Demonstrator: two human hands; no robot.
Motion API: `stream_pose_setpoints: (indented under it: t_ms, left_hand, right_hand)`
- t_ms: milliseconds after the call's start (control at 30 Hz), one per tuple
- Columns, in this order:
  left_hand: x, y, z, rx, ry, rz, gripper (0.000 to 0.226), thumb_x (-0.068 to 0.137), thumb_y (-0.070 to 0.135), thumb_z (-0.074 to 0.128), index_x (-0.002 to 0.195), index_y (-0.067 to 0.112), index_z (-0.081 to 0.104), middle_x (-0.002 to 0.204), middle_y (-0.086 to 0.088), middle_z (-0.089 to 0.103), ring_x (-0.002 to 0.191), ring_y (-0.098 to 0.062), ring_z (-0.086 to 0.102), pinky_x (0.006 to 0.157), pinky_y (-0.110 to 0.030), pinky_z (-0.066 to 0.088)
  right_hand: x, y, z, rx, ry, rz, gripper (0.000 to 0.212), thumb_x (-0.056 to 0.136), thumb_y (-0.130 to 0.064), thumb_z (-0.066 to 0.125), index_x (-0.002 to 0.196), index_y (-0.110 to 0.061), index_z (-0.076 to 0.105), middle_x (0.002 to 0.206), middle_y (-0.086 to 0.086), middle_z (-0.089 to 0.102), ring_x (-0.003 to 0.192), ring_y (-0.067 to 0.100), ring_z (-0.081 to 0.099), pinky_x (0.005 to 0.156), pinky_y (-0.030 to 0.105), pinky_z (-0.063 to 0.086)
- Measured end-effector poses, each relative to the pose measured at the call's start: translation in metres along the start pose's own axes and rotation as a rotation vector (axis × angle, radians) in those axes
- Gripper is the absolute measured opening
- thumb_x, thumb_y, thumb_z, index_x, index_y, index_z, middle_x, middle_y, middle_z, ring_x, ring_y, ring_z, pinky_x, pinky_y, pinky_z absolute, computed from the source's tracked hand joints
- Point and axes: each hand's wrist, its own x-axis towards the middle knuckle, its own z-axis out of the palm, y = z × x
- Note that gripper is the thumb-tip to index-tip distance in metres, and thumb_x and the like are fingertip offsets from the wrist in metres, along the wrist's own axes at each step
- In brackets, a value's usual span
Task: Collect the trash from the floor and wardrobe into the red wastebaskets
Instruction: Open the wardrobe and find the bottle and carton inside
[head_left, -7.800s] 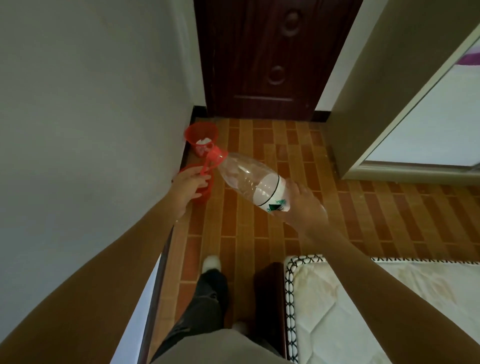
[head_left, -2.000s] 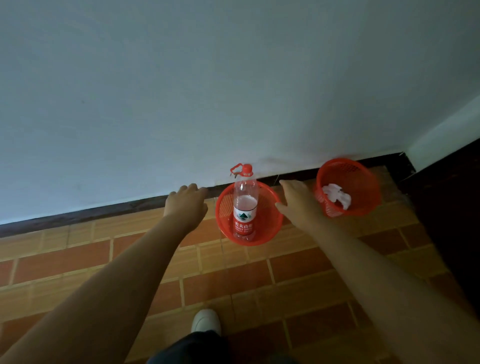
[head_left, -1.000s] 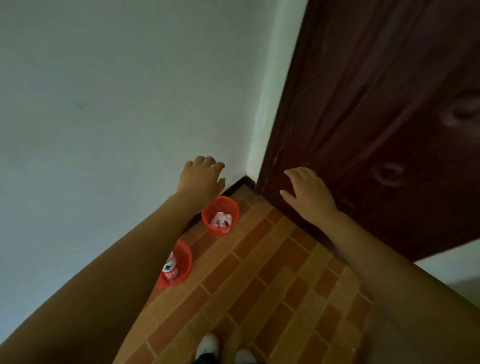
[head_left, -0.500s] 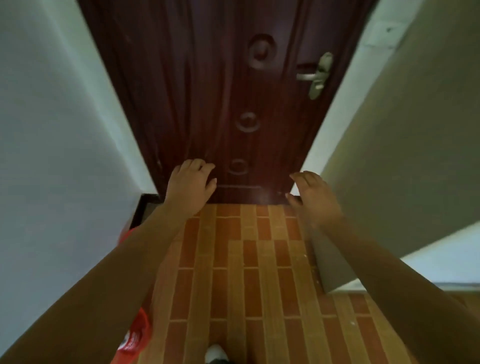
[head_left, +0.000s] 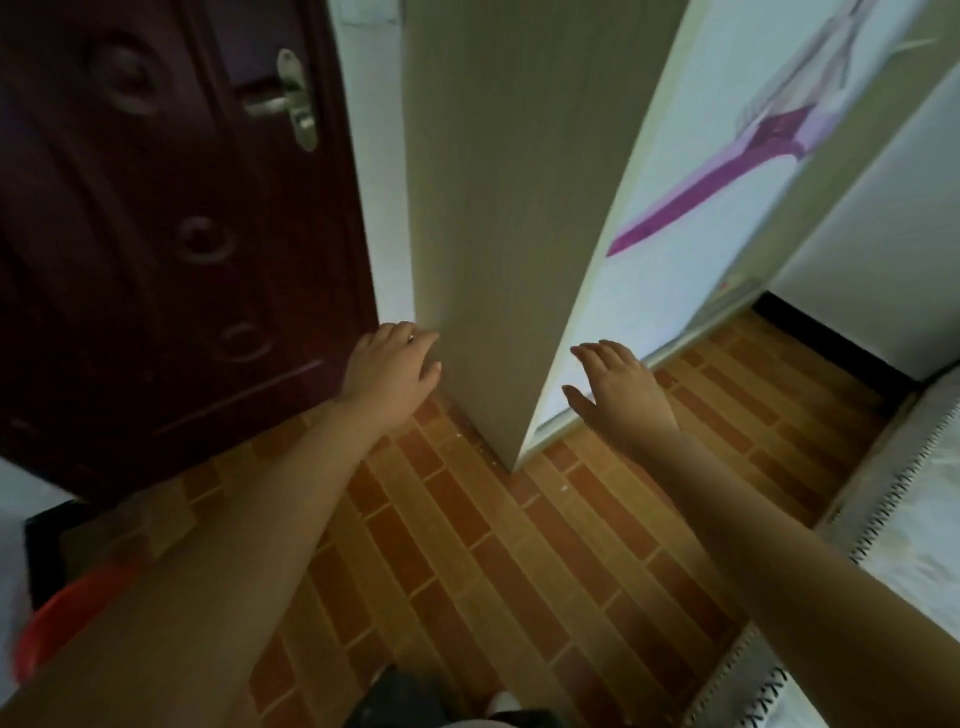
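While one red wastebasket (head_left: 67, 618) sits low at the near left, well behind the fingers and half hidden by the left forearm, both hands are empty, fingers spread wide. Beyond the left hand (head_left: 390, 370) and right hand (head_left: 618, 387) stands the wardrobe (head_left: 498, 208), its corner between them. No trash shows on the floor (head_left: 467, 545), so the search should probably move along the wardrobe front past the right fingertips.
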Motion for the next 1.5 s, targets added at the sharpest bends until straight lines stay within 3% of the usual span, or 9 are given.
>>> stream_pose_setpoints:
  t_ms: [233, 467, 733, 1067, 1500]
  left_hand:
    - [0.021, 0.09, 0.021, -0.026, -0.111, 0.324, 0.045, 0.096, 0.033, 0.04, 0.138, 0.019, 0.038, 0.141, -0.004, 0.043, 0.131, -0.025, 0.037, 0.106, -0.039, 0.031]
    - [0.034, 0.154, 0.037, 0.007, -0.205, 0.644, 0.045, 0.095, 0.03, 0.04, 0.138, 0.016, 0.037, 0.138, -0.007, 0.045, 0.129, -0.027, 0.039, 0.105, -0.04, 0.031]
    - [0.018, 0.206, 0.052, 0.037, -0.24, 0.865, 0.047, 0.095, 0.033, 0.041, 0.139, 0.017, 0.035, 0.14, -0.008, 0.046, 0.129, -0.027, 0.041, 0.106, -0.042, 0.033]
    - [0.006, 0.268, 0.063, 0.034, -0.233, 0.955, 0.048, 0.096, 0.033, 0.04, 0.141, 0.016, 0.034, 0.142, -0.006, 0.044, 0.13, -0.026, 0.041, 0.107, -0.04, 0.034]
    - [0.023, 0.378, 0.067, 0.003, -0.149, 0.919, 0.046, 0.096, 0.032, 0.042, 0.139, 0.017, 0.037, 0.143, -0.006, 0.044, 0.131, -0.025, 0.042, 0.106, -0.039, 0.036]
  right_hand:
    - [-0.08, 0.054, -0.011, -0.025, 0.008, 0.291, 0.054, 0.093, -0.04, 0.041, 0.139, -0.014, 0.032, 0.147, 0.006, 0.037, 0.139, 0.024, 0.026, 0.114, 0.039, 0.022]
    - [-0.143, 0.067, -0.011, -0.032, 0.001, 0.61, 0.054, 0.091, -0.039, 0.045, 0.138, -0.013, 0.034, 0.143, 0.009, 0.042, 0.136, 0.027, 0.03, 0.111, 0.042, 0.028]
    - [-0.206, 0.055, -0.015, -0.011, 0.023, 0.789, 0.051, 0.094, -0.032, 0.044, 0.137, -0.008, 0.034, 0.141, 0.012, 0.043, 0.134, 0.027, 0.031, 0.109, 0.041, 0.028]
    - [-0.263, 0.086, -0.016, 0.006, 0.048, 0.895, 0.051, 0.093, -0.034, 0.044, 0.137, -0.008, 0.036, 0.141, 0.01, 0.043, 0.134, 0.026, 0.032, 0.108, 0.04, 0.029]
    - [-0.297, 0.198, -0.026, 0.012, 0.119, 0.898, 0.048, 0.093, -0.033, 0.046, 0.135, -0.009, 0.038, 0.137, 0.009, 0.048, 0.131, 0.026, 0.036, 0.107, 0.039, 0.032]
